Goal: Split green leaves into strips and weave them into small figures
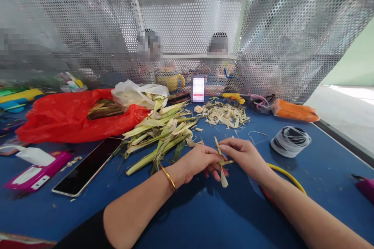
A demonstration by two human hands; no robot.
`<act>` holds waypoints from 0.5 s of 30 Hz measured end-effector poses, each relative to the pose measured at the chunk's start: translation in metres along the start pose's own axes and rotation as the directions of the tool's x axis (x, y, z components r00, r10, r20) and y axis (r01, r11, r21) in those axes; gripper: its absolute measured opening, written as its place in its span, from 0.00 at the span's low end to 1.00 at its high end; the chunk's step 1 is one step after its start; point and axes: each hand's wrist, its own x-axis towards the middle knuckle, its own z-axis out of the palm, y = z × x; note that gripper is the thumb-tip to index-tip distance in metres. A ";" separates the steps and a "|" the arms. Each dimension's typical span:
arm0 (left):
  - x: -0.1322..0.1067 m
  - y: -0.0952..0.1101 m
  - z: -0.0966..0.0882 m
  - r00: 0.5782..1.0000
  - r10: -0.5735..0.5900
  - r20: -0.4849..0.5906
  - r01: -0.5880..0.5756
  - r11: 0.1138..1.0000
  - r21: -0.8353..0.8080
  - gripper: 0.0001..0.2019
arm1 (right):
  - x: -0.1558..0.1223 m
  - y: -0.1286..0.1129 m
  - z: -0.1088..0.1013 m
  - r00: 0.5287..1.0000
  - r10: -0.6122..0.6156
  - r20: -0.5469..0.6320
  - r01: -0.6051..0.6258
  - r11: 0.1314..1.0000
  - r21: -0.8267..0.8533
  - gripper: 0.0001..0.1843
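My left hand [201,161] and my right hand [244,155] meet above the blue table [204,218], both pinching a folded strip of pale yellow palm leaf [222,163]. One end of the strip points up between the thumbs, the other hangs down below the fingers. A gold bangle [168,177] sits on my left wrist. A heap of green and pale leaf stalks [159,136] lies just beyond my left hand.
A red plastic bag [67,118] and a white bag [137,93] lie at the back left. Leaf trimmings [224,114], a smartphone [84,169], a pink case [37,173], a coil of white cord [289,141], an orange pouch [295,111]. A perforated metal screen [187,35] stands behind; people sit beyond it.
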 end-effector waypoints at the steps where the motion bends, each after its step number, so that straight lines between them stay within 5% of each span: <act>1: 0.000 -0.001 0.001 1.000 -0.005 0.018 0.005 1.000 0.010 0.14 | -0.002 -0.001 0.002 0.999 0.037 0.040 -0.039 0.998 0.054 0.13; 4: -0.001 -0.004 0.001 0.998 -0.002 0.064 0.000 1.000 0.031 0.15 | -0.006 -0.002 0.008 0.995 0.097 0.038 -0.101 0.983 0.153 0.13; 9: -0.003 -0.003 -0.002 0.993 0.022 0.114 -0.024 1.000 0.010 0.15 | -0.004 0.000 0.007 0.993 0.049 -0.108 -0.039 0.995 0.092 0.17; 15: 0.004 0.001 -0.006 0.999 -0.032 -0.014 0.027 0.971 -0.236 0.16 | 0.004 0.003 -0.005 0.936 0.131 -0.328 -0.069 0.979 0.192 0.26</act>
